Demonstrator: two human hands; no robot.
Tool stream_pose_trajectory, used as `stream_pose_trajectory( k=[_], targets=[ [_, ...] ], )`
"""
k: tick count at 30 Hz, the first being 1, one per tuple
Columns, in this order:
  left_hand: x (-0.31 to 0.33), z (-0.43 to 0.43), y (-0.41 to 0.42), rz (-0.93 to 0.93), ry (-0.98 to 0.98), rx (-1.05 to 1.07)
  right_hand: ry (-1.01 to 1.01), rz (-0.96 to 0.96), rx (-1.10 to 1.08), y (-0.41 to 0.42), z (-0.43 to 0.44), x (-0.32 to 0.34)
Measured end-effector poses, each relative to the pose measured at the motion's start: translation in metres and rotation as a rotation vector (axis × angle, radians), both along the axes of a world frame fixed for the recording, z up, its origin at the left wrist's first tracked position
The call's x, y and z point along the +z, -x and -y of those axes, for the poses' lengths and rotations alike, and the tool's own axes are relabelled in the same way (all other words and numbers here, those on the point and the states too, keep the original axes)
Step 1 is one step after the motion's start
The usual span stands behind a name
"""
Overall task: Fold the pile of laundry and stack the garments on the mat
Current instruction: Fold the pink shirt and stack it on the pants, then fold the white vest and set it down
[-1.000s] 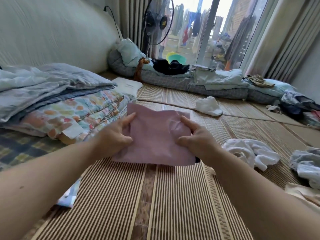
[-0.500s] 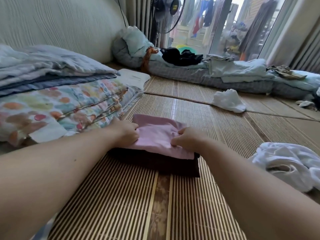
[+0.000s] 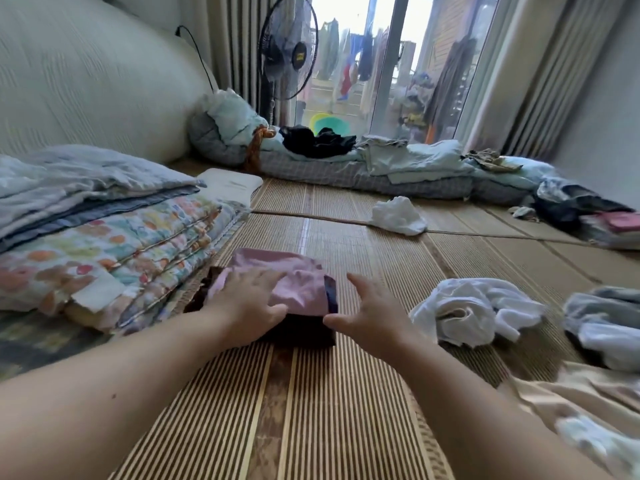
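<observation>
A folded pink garment point(image 3: 298, 282) lies on a dark stack point(image 3: 301, 329) on the mat point(image 3: 311, 410), pressed under the flat, relaxed fingers of the left hand point(image 3: 246, 303). The right hand point(image 3: 370, 313), fingers spread and grasping nothing, hovers just beside the stack's edge. A crumpled white garment point(image 3: 474, 313) lies to that hand's right, folded quilts point(image 3: 114, 251) to the left hand's left.

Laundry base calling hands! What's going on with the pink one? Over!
Left hand open, flat on pink garment. Right hand open beside it. Pink garment atop dark folded garment on mat. Crumpled white garment lies to the right.
</observation>
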State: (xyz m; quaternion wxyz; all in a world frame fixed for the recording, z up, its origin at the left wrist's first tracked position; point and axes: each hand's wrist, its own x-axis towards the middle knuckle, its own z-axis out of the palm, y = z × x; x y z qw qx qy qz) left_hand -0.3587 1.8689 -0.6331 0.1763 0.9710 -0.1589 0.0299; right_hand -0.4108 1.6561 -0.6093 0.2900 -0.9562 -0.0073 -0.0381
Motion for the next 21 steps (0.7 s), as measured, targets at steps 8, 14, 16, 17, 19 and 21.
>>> stream_pose_trajectory(
  k=[8, 14, 16, 17, 19, 21],
  targets=[
    [0.005, 0.143, 0.135, -0.098, 0.08, -0.327, 0.008, 0.039, -0.177, 0.171, 0.093, -0.002],
    [-0.006, 0.236, 0.183, -0.134, -0.065, -0.5, 0.029, -0.038, -0.297, 0.218, 0.158, -0.021],
    [-0.01, 0.261, 0.181, -0.134, -0.114, -0.525, 0.037, -0.09, -0.304, 0.216, 0.178, -0.027],
    [-0.013, 0.272, 0.177, -0.13, -0.137, -0.529, 0.053, -0.112, -0.309, 0.213, 0.187, -0.029],
    [-0.018, 0.29, 0.163, -0.114, -0.16, -0.516, 0.08, -0.129, -0.337, 0.205, 0.201, -0.034],
    [-0.02, 0.307, 0.139, -0.093, -0.157, -0.453, 0.083, -0.149, -0.354, 0.197, 0.21, -0.042]
  ],
)
